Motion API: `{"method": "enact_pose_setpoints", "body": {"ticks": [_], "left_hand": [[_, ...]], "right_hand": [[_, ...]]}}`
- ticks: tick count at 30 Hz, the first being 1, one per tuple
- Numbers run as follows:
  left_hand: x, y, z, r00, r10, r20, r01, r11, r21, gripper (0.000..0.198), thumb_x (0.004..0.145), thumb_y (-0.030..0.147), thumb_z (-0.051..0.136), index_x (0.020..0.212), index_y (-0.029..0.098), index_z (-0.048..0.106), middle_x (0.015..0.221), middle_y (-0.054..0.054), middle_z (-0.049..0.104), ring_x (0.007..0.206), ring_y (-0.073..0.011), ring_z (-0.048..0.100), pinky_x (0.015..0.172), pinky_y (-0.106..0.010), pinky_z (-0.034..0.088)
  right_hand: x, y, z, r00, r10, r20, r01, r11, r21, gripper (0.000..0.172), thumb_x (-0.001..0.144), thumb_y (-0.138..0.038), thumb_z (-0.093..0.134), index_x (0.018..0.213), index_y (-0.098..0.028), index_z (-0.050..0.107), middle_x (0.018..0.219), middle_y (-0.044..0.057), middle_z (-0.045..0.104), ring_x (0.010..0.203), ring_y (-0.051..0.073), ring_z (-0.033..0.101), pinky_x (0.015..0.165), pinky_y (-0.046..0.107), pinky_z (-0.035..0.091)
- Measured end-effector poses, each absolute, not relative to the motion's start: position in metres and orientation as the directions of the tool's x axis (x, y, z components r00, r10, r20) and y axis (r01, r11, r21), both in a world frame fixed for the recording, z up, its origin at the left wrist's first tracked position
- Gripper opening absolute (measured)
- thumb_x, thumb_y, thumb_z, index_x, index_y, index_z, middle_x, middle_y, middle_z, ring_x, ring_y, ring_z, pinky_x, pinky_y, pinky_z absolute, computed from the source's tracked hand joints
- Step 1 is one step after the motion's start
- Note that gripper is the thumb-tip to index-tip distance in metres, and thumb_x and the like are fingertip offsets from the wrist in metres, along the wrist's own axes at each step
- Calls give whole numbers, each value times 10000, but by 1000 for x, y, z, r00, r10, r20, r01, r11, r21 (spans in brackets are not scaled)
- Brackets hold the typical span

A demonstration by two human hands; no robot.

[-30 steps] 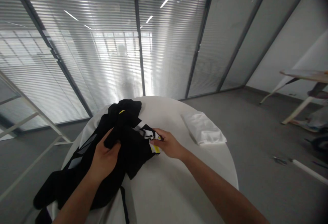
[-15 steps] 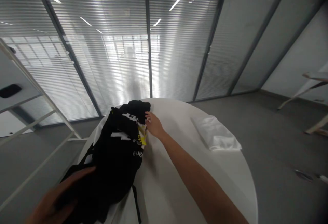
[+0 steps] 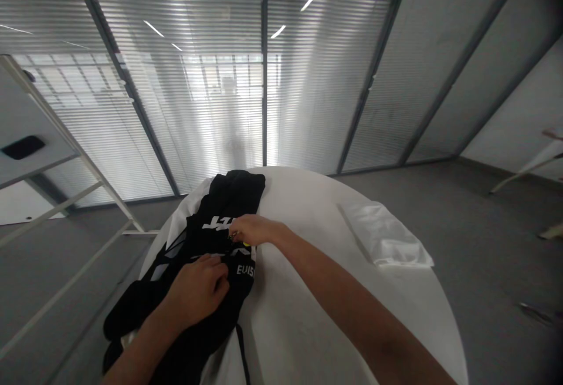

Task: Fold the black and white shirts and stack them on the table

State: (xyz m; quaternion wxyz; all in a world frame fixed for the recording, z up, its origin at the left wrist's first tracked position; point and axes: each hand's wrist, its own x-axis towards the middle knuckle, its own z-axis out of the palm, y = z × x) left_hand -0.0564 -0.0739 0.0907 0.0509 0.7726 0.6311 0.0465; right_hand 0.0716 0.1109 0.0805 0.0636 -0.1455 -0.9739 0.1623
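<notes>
I'm working on the black clothing (image 3: 240,191), which is lying along the left side of the counter (image 3: 303,314). My left hand (image 3: 196,291) and right hand (image 3: 253,229) are resting bent on it; whether they're pinching it, I can't tell. Pressing softly should be helping it lie smooth.

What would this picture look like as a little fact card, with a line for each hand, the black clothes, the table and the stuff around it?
Left hand: on the black garment, fingers bent
Right hand: fingers at the garment's white letters; grip hard to see
Garment: crumpled, lying along the table's left side
Table: white, rounded edge
Packet: white, shiny, on the table to the right, apart from both hands
Behind: blinds in dark frames
</notes>
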Motion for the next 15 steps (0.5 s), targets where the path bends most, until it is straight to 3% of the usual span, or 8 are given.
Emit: {"method": "enact_pose_setpoints", "body": {"ticks": [1, 2, 4, 6, 7, 12, 15], "left_hand": [[-52, -71, 78, 191, 981, 32, 978, -193, 81, 209, 836, 184, 439, 844, 218, 645, 925, -62, 649, 961, -245, 584, 793, -355, 462], [-49, -70, 68, 194, 980, 44, 979, -196, 47, 213, 836, 175, 436, 881, 219, 639, 959, -68, 641, 995, -255, 570, 792, -357, 463], [-48, -70, 56, 192, 980, 53, 981, -193, 16, 218, 842, 177, 429, 932, 225, 621, 999, -73, 627, 1016, -262, 555, 790, -361, 466], [-50, -71, 53, 187, 981, 47, 982, -189, 27, 207, 851, 191, 425, 947, 229, 606, 1011, -69, 622, 1012, -253, 557, 811, -361, 465], [-51, -70, 55, 182, 982, 41, 982, -184, 43, 193, 852, 197, 427, 940, 228, 597, 1012, -66, 622, 1007, -245, 562, 823, -357, 461], [-54, -57, 66, 120, 991, -66, 982, -109, 154, 121, 868, 275, 432, 844, 228, 540, 899, -38, 643, 861, -204, 623, 766, -324, 456], [-56, -41, 69, 26, 993, -117, 985, -6, 171, 236, 902, 375, 392, 998, 235, 555, 919, -52, 667, 830, -229, 655, 724, -345, 467]], "right_hand": [[69, 125, 93, -951, 305, 45, 269, 893, -361, 116, 844, -236, 646, 930, -223, 723, 958, 14, 697, 924, 167, 614, 815, 243, 447], [67, 138, 105, -897, 431, 102, 365, 851, -378, 154, 877, -242, 597, 973, -219, 716, 984, 23, 696, 935, 173, 611, 821, 256, 451], [67, 160, 127, -587, 752, 301, 627, 657, -419, 276, 949, -262, 454, 1098, -201, 678, 1071, 72, 677, 999, 206, 588, 861, 317, 455], [73, 169, 137, -244, 879, 410, 760, 436, -482, 351, 971, -269, 366, 1172, -187, 642, 1151, 108, 649, 1062, 237, 568, 884, 366, 450], [79, 169, 136, -163, 893, 419, 783, 376, -495, 360, 969, -277, 355, 1161, -187, 646, 1154, 113, 648, 1063, 244, 572, 882, 369, 450], [131, 140, 92, -310, 920, 241, 805, 389, -448, 337, 945, -308, 388, 978, -206, 707, 1015, 86, 706, 971, 216, 630, 840, 300, 437], [172, 124, 62, -380, 921, 87, 800, 374, -469, 312, 920, -293, 427, 966, -194, 719, 1031, 88, 716, 986, 211, 635, 837, 287, 431]]}}
